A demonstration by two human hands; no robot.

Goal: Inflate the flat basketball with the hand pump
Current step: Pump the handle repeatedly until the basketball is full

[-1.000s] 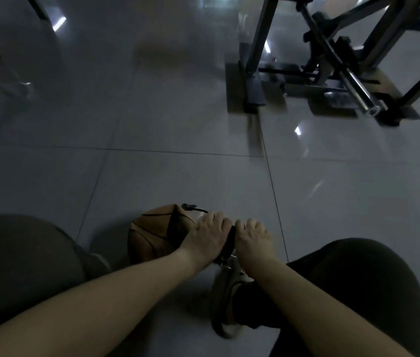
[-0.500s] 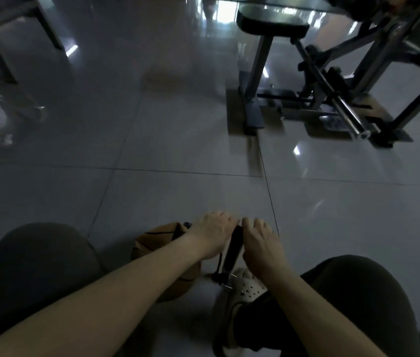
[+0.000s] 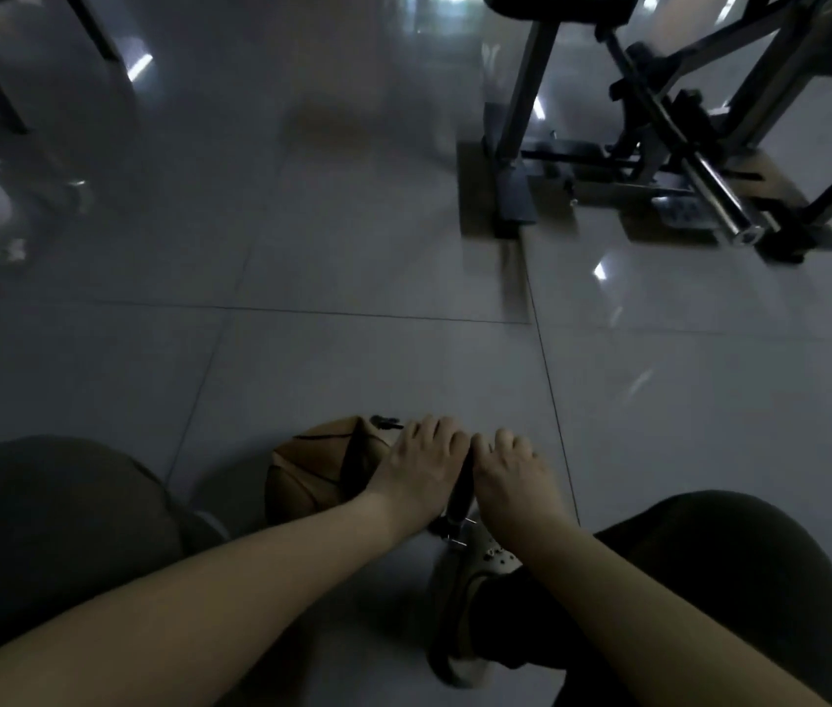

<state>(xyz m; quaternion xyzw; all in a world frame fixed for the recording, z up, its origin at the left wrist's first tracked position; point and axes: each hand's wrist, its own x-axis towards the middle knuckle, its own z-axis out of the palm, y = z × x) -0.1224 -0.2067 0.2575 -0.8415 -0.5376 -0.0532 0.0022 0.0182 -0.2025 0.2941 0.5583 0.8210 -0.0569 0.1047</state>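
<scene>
Hands [image 3: 419, 469] gripping pump [image 3: 461, 491], basketball [image 3: 317, 469] just left

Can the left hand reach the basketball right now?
Probably yes. The left hand is right next to the basketball, nothing between them, but it is holding the pump and would have to let go.

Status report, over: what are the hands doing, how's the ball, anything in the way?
Left grip and right grip both curled round pump. Basketball dented, on floor left of pump. Shoe by pump's base; nothing blocking.
</scene>
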